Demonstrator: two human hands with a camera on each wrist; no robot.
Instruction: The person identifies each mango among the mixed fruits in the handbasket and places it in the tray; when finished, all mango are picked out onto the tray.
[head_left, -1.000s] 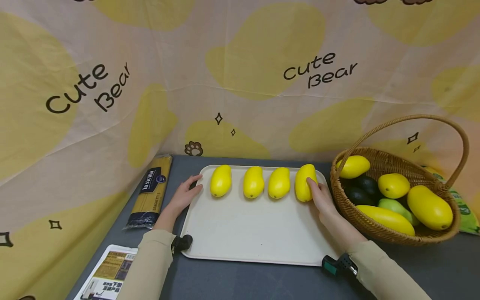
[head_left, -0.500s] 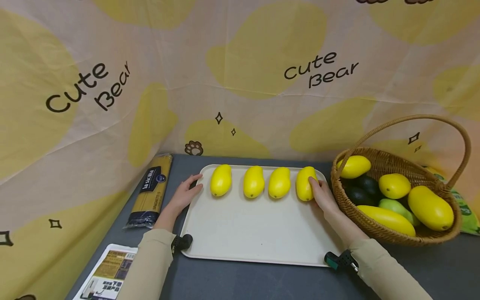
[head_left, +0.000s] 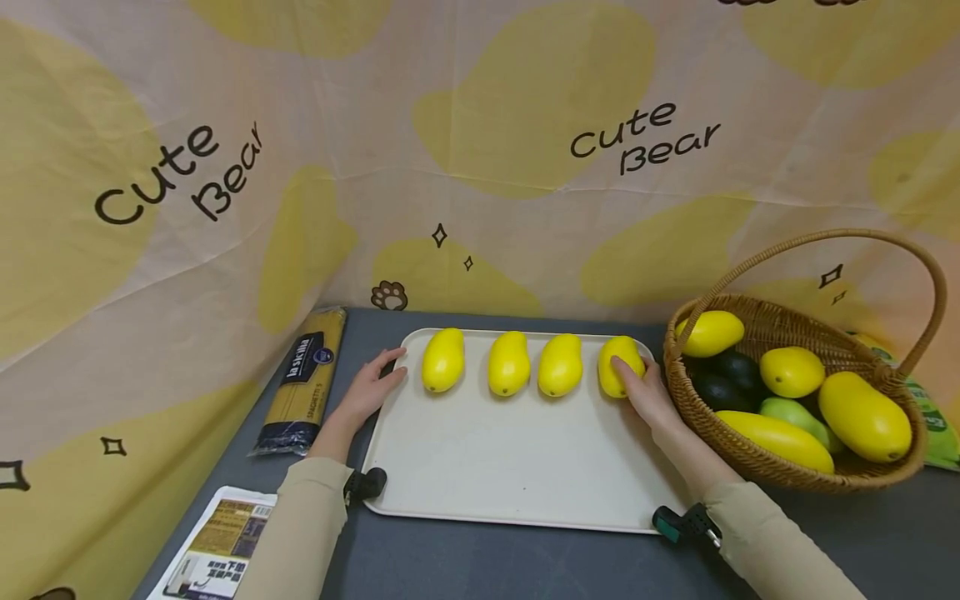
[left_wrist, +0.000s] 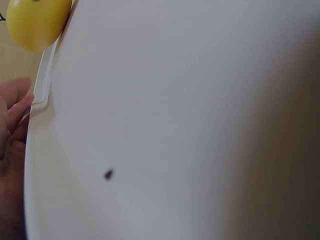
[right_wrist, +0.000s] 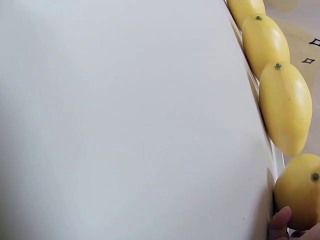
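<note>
The rightmost mango (head_left: 619, 350) sits in the curve of the right hand (head_left: 649, 400), gripped between thumb and fingers

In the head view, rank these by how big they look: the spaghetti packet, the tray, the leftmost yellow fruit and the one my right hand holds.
1. Tray
2. Spaghetti packet
3. Leftmost yellow fruit and held fruit: too close to rank; your right hand partly covers the latter.

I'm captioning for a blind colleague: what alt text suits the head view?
A person's right hand holds the rightmost of four yellow fruits lined up along the far side of a white tray; the left hand touches the tray's left edge. A fruit-filled wicker basket stands on the right; a spaghetti pack lies on the left.
</note>
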